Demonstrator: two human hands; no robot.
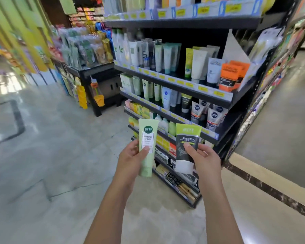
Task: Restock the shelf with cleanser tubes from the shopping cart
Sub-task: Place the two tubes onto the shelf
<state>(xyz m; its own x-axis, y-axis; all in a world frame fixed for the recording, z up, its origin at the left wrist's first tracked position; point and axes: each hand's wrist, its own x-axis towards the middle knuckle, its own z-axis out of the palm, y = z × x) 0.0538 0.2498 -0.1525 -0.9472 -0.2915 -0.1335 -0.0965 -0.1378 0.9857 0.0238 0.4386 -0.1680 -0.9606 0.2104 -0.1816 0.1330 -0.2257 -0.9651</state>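
My left hand (pixel 131 155) grips a pale green cleanser tube (pixel 147 138), held upright with its cap down. Beside it my right hand (pixel 205 156) grips a black tube with a lime-green top (pixel 187 140) and a white cap at the bottom. Both tubes are raised in front of the lower tiers of a black shelf unit (pixel 176 86). Its tiers hold rows of standing cleanser tubes. The shopping cart is out of view.
Yellow price tags line each shelf edge. A low black display table (pixel 93 71) with bagged goods stands to the left across grey floor (pixel 42 155). An aisle runs past the shelf unit's right end. Small boxes fill the lowest tiers.
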